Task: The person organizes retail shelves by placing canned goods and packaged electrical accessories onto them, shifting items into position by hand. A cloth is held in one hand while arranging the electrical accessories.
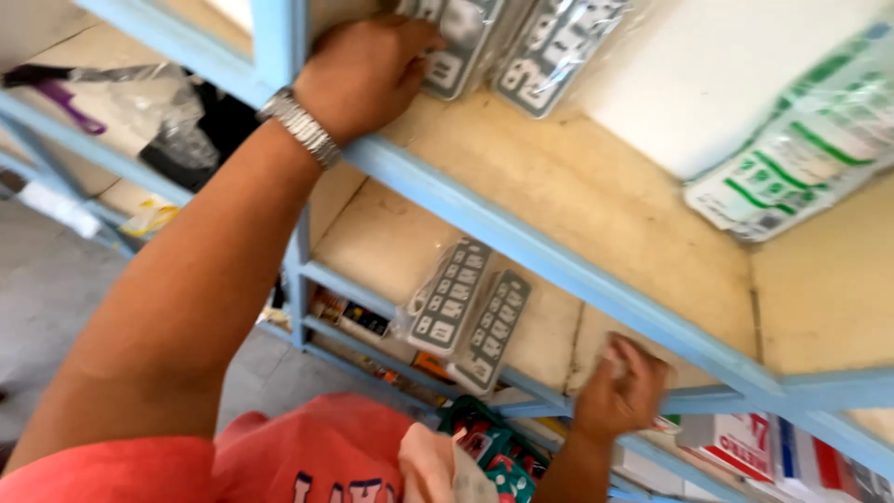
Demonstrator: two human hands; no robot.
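Low in the frame, right of centre, I see the right hand (619, 387) on the lower shelf (391, 242), fingers curled, blurred; I cannot tell what it grips. Just left of it, two packs (466, 317) lie side by side, long axes running from lower right to upper left. Higher, top centre, my left hand (368, 74), a watch (300, 126) at the wrist, lies with fingers bent on a pack (456, 47) on the upper shelf (559, 177), its long axis steeply upright. A green-striped bag (801, 149) lies far right.
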